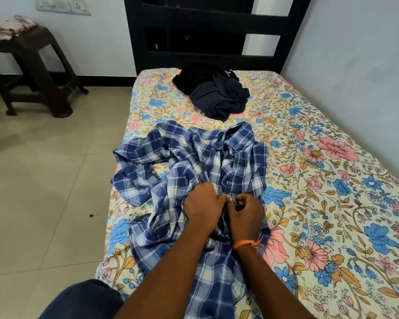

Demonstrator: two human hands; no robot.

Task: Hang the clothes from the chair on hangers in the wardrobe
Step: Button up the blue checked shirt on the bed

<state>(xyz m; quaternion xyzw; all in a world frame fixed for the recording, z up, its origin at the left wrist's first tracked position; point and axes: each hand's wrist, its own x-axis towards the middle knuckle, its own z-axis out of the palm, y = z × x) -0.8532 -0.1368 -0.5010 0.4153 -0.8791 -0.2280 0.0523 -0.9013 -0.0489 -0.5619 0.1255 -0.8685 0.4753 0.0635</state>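
A blue and white checked shirt (194, 162) lies spread and rumpled on the bed, collar toward the headboard. My left hand (203, 207) and my right hand (245, 214) meet over its front placket. Both pinch the fabric there with curled fingers. An orange thread band circles my right wrist. Farther up the bed sits a heap of dark clothes (214, 90), black and navy. No hanger and no wardrobe are in view.
The bed carries a floral sheet (320, 180) and a dark slatted headboard (207, 31). A wall runs along its right side. A brown plastic stool (32, 70) with folded cloth on top stands at the far left on the tiled floor (44, 180).
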